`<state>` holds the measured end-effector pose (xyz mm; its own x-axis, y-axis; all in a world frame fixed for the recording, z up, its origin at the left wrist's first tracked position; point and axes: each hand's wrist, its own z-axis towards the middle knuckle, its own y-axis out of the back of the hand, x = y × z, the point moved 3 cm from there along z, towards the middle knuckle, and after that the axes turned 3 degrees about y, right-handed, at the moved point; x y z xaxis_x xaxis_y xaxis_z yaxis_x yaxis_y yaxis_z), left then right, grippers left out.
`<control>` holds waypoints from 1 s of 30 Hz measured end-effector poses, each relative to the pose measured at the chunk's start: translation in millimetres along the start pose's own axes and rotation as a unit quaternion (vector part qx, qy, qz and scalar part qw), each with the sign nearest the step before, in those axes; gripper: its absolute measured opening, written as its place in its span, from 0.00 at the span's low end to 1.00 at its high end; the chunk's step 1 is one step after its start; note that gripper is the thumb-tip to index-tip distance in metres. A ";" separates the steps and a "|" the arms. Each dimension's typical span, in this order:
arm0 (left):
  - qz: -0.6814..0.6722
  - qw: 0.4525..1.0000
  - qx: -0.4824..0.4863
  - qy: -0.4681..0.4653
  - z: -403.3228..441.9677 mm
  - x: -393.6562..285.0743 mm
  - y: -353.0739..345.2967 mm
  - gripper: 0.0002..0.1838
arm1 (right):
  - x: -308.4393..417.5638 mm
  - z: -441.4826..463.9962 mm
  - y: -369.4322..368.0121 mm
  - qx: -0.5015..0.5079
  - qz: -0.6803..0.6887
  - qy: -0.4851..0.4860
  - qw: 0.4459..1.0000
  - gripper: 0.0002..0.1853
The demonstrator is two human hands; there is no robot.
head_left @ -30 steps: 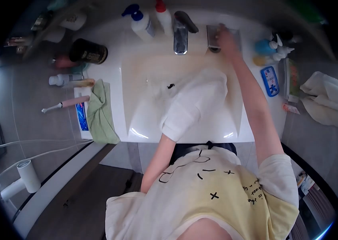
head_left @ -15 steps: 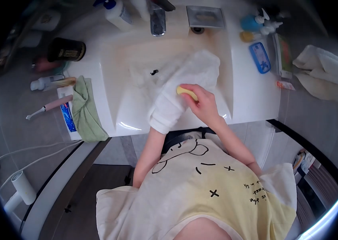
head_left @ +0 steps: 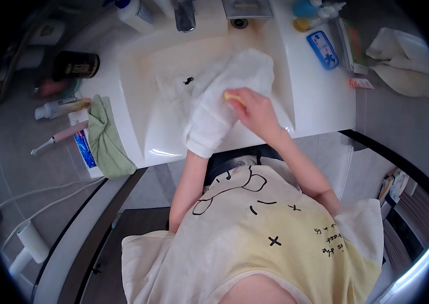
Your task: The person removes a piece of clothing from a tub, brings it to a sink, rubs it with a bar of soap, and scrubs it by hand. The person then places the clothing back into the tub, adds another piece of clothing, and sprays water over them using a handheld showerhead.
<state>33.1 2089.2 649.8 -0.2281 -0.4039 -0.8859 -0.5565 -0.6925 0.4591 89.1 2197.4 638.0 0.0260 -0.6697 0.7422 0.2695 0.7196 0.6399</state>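
A wet white cloth lies in the basin and is wrapped over my left hand, so only the wrist and forearm come out below it. The fingers of that hand are hidden inside. My right hand is closed around a yellow bar of soap and presses it against the top of the cloth. Most of the bar is covered by the fingers. A small black mark shows on the thin, spread part of the cloth at the left. Around both hands is the white sink.
Behind the basin stand a faucet and a white pump bottle. On the left are a black jar, a green cloth and a pink electric toothbrush. A blue case lies on the right counter.
The view has shifted, so the sink sits higher in the picture. My right hand has tilted over the soap, hiding more of it, while staying on the cloth.
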 end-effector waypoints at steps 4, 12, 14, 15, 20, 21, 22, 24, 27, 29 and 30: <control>0.067 0.996 -0.004 -0.067 -3.6 3.7 -3.7 0.11 | 8.2 -4.1 -3.5 0.024 0.039 0.046 0.998 0.08; 0.109 0.993 0.030 -0.037 -13.0 24.5 -10.0 0.11 | -1.3 -8.1 -4.2 0.043 -0.034 0.091 0.994 0.09; 0.167 0.975 -0.018 -0.148 -11.0 15.5 -11.7 0.11 | -5.9 -7.0 -4.0 0.049 -0.037 0.072 0.996 0.09; 0.194 0.959 -0.045 -0.202 -10.6 11.1 -13.0 0.12 | -8.7 -5.0 -3.0 0.043 -0.037 0.052 0.997 0.09; 0.120 0.989 0.026 -0.085 -14.5 11.9 -11.0 0.13 | -1.0 -9.4 -3.3 0.041 0.012 0.065 0.997 0.08; 0.111 0.988 0.014 -0.109 -12.5 5.8 -10.1 0.13 | -8.2 -5.6 -2.7 0.037 -0.002 0.039 0.999 0.08; 0.082 0.994 0.013 -0.076 -11.3 5.3 -8.8 0.13 | -11.3 -1.9 -0.7 0.032 -0.016 0.013 0.999 0.08; 0.024 1.000 0.012 -0.011 -11.2 7.0 -5.5 0.14 | 0.6 -5.2 -0.6 0.051 -0.003 0.051 0.997 0.08; 0.009 0.999 0.021 -0.037 -8.3 4.9 -7.8 0.17 | -7.7 -4.1 -1.7 0.056 -0.031 0.024 0.998 0.08; 0.129 0.987 0.091 -0.025 -10.3 17.9 -12.4 0.18 | -9.1 -1.0 -0.9 0.056 -0.039 0.038 0.997 0.08; 0.190 0.973 0.129 -0.017 -13.4 24.0 -14.5 0.19 | -2.7 -4.8 -2.5 0.058 -0.026 0.068 0.996 0.08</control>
<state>46.3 2081.5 622.8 -0.4795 -0.5788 -0.6596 -0.6087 -0.3221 0.7251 93.0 2196.6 633.4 0.1463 -0.7199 0.6784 0.1612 0.6940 0.7017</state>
